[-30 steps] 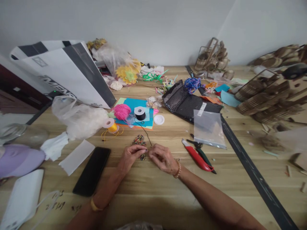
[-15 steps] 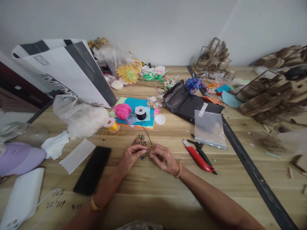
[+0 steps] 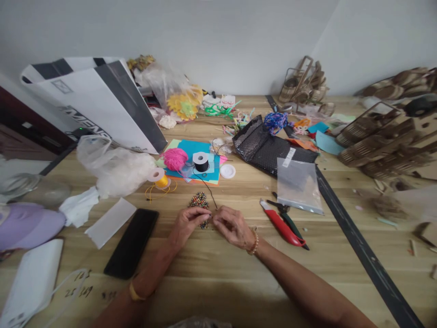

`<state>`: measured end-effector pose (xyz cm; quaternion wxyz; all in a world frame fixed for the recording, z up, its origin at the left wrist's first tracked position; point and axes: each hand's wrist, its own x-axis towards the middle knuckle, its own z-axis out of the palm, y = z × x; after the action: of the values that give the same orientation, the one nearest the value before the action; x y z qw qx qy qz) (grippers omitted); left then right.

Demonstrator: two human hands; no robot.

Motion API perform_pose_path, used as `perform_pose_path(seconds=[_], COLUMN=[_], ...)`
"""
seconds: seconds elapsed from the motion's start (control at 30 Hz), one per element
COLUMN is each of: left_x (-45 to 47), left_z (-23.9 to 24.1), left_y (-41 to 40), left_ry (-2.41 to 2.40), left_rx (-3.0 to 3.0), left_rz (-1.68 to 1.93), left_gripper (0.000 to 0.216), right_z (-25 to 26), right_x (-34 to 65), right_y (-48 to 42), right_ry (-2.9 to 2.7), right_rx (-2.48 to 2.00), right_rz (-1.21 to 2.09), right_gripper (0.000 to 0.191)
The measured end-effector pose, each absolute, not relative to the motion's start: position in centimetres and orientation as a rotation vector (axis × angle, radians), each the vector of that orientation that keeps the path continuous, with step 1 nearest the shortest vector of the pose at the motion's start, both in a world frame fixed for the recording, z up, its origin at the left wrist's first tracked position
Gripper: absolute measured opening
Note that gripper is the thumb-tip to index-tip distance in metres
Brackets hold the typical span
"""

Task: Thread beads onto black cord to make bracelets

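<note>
My left hand (image 3: 184, 224) is closed in a pinch, with a tiny dark bead (image 3: 209, 215) showing at the fingertips. Just across from it, my right hand (image 3: 235, 227) pinches the black cord (image 3: 212, 196), its tip hidden by the fingers. That cord runs back to a spool of black cord (image 3: 200, 163) standing on coloured paper. Under and behind my left fingers lies a pile of multicoloured beads (image 3: 199, 199), partly covered by the hand. A small gap separates the two hands.
Left of my arms lie a black phone (image 3: 131, 243) and a spool of yellow cord (image 3: 159, 177). On the right are red-handled cutters (image 3: 285, 228), a clear zip bag (image 3: 300, 184) and a black bubble mailer (image 3: 269, 148). Pink yarn (image 3: 175, 159) sits behind.
Almost nothing differs. Both hands hold the same pinch in the same place, and the view has shifted very slightly.
</note>
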<state>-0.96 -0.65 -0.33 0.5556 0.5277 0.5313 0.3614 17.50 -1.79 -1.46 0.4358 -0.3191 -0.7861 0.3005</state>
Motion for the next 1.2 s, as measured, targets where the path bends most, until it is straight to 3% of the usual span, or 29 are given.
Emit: perform_pose_path(seconds=[1.2], left_x=[-1.0], left_z=[-0.2], left_y=[-0.7], left_ry=[1.177], left_rx=[1.246], left_rz=[0.885], left_gripper=[0.011], right_z=[-2.5], right_x=[17.1], right_y=[-1.7], right_ry=[-1.888], right_rx=[-0.831], right_rz=[0.691], right_gripper=[0.014])
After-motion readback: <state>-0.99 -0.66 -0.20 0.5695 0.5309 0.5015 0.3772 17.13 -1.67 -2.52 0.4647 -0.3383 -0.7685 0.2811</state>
